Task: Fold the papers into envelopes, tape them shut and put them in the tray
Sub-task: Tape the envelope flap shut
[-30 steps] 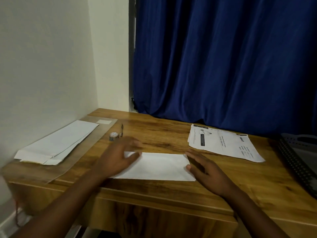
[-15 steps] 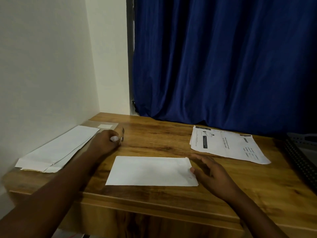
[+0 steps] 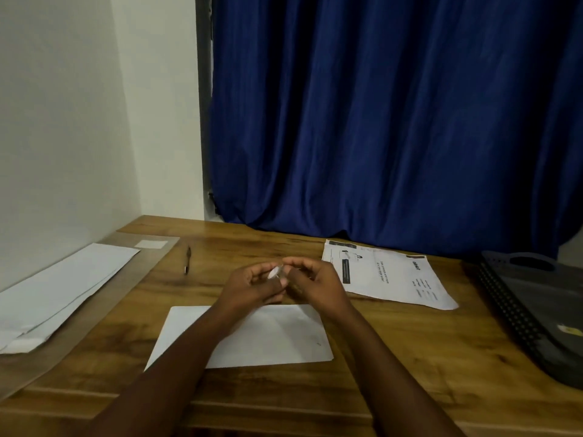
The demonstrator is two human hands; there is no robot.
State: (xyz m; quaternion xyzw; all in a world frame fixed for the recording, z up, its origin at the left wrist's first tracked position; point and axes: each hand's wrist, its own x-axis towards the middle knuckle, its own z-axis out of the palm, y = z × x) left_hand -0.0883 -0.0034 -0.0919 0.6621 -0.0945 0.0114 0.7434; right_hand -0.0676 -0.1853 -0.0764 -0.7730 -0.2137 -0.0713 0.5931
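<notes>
A white folded envelope (image 3: pixel 277 339) lies flat on the wooden desk in front of me. Above its far edge my left hand (image 3: pixel 252 285) holds a small roll of clear tape (image 3: pixel 275 272) between thumb and fingers. My right hand (image 3: pixel 315 282) meets it from the right, fingertips touching the roll. A stack of printed papers (image 3: pixel 388 275) lies to the right of my hands. The dark plastic tray (image 3: pixel 536 304) sits at the far right edge, with a small yellowish scrap inside.
A pile of white envelopes (image 3: pixel 60 291) rests on a clear sheet at the left by the wall. A pen (image 3: pixel 187 260) lies between that pile and my hands. A blue curtain hangs behind the desk.
My left hand picked the tape roll up from beside the pen and brought it to the middle. My right hand left the envelope's right end and rose to meet it.
</notes>
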